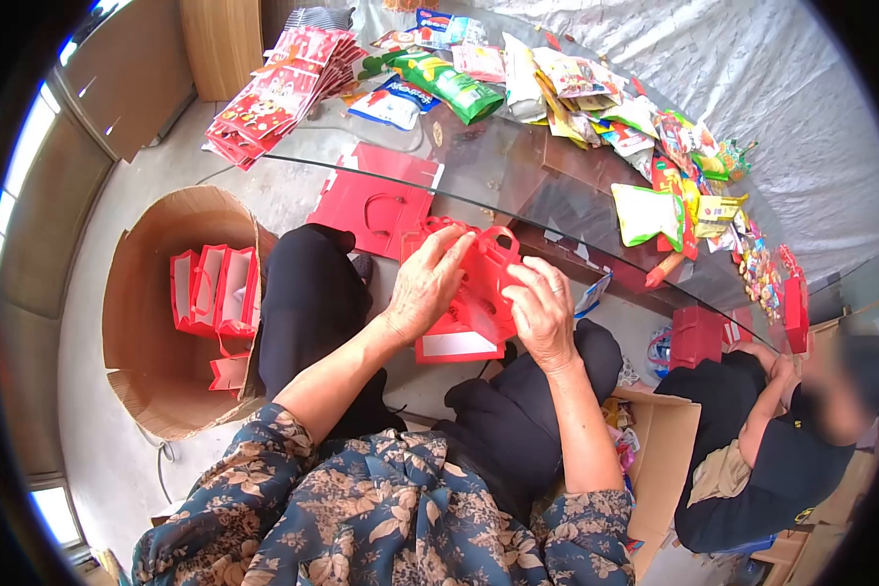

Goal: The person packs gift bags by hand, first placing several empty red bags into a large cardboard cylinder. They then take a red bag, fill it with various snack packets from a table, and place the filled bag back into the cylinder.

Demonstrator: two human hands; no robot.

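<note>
Between my knees is a red gift bag (pixel 479 311) with red ribbon handles and a white panel at its lower edge. My left hand (pixel 428 281) is closed on the bag's left side by the ribbon. The fingers of my right hand (pixel 540 305) are bent around its right edge, close to a handle loop. My fingertips partly hide what they pinch. Just beyond, a flat red gift bag (pixel 381 200) with a cord handle lies below the glass table edge.
A cardboard box (pixel 132 322) at left holds several red bags (pixel 234 288). Snack packets (pixel 449 83) and stacked red printed bags (pixel 278 93) lie on the glass table (pixel 474 151). Another open box (pixel 669 439) stands by my right leg. A co-worker (pixel 781 449) sits at right.
</note>
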